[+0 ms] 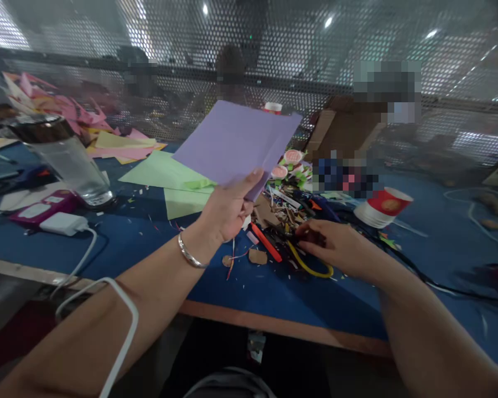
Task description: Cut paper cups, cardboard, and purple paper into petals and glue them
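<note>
Currently, lilac paper sheet (pixel 236 141) pinched by left hand (pixel 228 213) (held aloft); yellow plastic loop (pixel 311 269) touched by right hand (pixel 336 249), grip unclear.

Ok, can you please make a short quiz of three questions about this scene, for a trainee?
1. True or false: the left hand grips the purple sheet.
2. The red paper cup is: A upright, B lying on its side, C inside another cup.
3. Fill in: the right hand rests on the clutter, next to a ____ loop.
Key: 1 true; 2 B; 3 yellow.
</note>
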`<move>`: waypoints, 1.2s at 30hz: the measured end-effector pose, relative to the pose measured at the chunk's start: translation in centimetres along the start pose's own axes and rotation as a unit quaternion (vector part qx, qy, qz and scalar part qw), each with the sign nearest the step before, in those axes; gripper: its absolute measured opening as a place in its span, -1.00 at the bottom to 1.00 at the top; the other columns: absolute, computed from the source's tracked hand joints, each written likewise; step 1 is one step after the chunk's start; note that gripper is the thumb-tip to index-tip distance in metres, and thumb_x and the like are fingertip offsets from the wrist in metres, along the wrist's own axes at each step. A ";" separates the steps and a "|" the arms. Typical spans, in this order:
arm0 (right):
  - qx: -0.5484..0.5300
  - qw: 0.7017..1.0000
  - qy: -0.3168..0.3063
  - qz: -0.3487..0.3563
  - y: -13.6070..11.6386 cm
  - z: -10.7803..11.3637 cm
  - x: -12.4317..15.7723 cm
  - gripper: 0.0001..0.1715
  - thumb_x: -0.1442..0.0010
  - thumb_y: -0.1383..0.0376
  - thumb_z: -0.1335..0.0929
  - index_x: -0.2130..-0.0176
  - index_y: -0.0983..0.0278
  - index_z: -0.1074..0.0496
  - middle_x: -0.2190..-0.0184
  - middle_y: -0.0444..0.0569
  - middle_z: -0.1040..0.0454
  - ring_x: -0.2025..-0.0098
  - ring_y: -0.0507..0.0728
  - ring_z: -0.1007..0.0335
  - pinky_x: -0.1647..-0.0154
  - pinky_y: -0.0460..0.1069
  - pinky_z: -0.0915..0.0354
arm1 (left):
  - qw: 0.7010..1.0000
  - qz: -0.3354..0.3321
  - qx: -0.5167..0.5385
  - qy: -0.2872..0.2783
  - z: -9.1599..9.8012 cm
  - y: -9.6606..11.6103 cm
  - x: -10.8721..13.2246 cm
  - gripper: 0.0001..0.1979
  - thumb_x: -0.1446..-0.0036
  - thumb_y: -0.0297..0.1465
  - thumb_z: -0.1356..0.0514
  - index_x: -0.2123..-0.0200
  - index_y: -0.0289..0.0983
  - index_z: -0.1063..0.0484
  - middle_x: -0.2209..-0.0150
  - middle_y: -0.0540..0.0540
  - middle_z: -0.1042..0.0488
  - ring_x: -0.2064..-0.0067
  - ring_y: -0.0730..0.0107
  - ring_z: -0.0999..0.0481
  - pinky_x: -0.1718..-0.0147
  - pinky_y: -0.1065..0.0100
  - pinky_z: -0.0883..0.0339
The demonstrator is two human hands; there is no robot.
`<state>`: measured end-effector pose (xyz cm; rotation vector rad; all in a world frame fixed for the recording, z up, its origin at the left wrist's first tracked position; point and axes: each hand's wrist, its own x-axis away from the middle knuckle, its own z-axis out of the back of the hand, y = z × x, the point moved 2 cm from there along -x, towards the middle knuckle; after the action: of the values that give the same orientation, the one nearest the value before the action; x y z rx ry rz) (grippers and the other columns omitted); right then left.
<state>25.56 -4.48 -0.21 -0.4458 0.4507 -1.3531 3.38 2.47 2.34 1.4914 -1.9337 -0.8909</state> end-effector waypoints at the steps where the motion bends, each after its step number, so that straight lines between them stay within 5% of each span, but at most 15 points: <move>1: 0.013 1.000 -0.014 -0.004 0.1 -0.1 0.1 -0.77 -0.15 0.17 -0.42 0.20 0.22 -0.57 0.48 -0.09 -0.52 0.48 0.14 -0.40 0.43 0.02 -0.25 | 1.000 0.006 0.004 0.002 0.3 -0.3 0.1 -0.74 -0.04 -0.42 -0.48 0.46 -0.36 -0.45 0.56 0.11 -0.35 0.65 0.78 -0.07 0.72 0.62 0.09; 4: 0.061 0.997 -0.053 -0.013 0.3 -0.2 0.3 -0.63 -0.23 0.16 -0.33 0.03 0.26 -0.52 0.41 -0.05 -0.54 0.44 0.17 -0.42 0.39 0.05 -0.29 | 1.000 0.022 0.000 0.004 0.9 -0.7 0.5 -0.78 -0.06 -0.43 -0.46 0.40 -0.36 -0.48 0.52 0.08 -0.39 0.63 0.76 -0.15 0.71 0.63 0.04; 9: 0.112 0.990 -0.079 0.026 0.1 -0.1 0.6 -0.48 -0.18 0.22 -0.31 -0.11 0.30 -0.45 0.01 0.10 -0.56 0.15 0.23 -0.52 0.12 0.12 -0.37 | 1.000 0.002 -0.023 0.009 1.0 -0.3 0.8 -0.72 0.04 -0.33 -0.52 0.38 -0.31 -0.50 0.51 0.07 -0.43 0.62 0.72 -0.23 0.70 0.60 -0.03; 14: 0.123 0.989 -0.075 0.010 -0.7 -0.1 0.8 -0.42 -0.04 0.31 -0.31 -0.08 0.30 -0.46 0.12 0.05 -0.58 0.19 0.22 -0.52 0.17 0.08 -0.37 | 0.999 -0.043 -0.025 0.010 1.0 -0.6 0.8 -0.64 0.08 -0.25 -0.54 0.40 -0.27 -0.46 0.50 0.11 -0.38 0.61 0.71 -0.21 0.70 0.56 -0.01; 19: 0.083 0.996 0.002 -0.019 -1.0 0.2 0.8 -0.47 -0.05 0.21 -0.35 -0.04 0.24 -0.47 0.43 -0.10 -0.50 0.45 0.14 -0.41 0.40 0.03 -0.30 | 0.991 -0.111 -0.056 0.041 1.2 -0.8 0.6 -0.59 0.07 -0.16 -0.52 0.50 -0.27 -0.40 0.58 0.14 -0.26 0.62 0.69 -0.17 0.69 0.54 -0.02; 27: -0.172 0.982 0.057 -0.045 -0.7 0.3 1.1 -0.47 -0.18 0.03 -0.43 -0.06 0.24 -0.46 0.24 0.03 -0.58 0.25 0.17 -0.52 0.24 0.04 -0.41 | 0.986 -0.113 -0.092 0.083 1.4 -1.7 0.7 -0.59 0.00 -0.14 -0.48 0.51 -0.27 -0.40 0.64 0.14 -0.23 0.63 0.66 -0.18 0.68 0.56 -0.09; 36: -0.286 0.956 0.059 -0.030 -3.8 -1.5 1.3 -0.52 -0.10 0.07 -0.54 0.06 0.21 -0.47 0.44 -0.15 -0.47 0.52 0.02 -0.33 0.61 -0.10 -0.17 | 0.983 -0.108 -0.069 0.131 1.0 -2.4 0.9 -0.55 -0.16 -0.18 -0.39 0.55 -0.22 -0.22 0.69 0.19 -0.03 0.69 0.66 -0.04 0.71 0.59 -0.09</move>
<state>21.90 -6.47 0.57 -0.8605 0.9429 -1.2993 3.92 1.34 -0.11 1.6651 -1.5131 -0.8515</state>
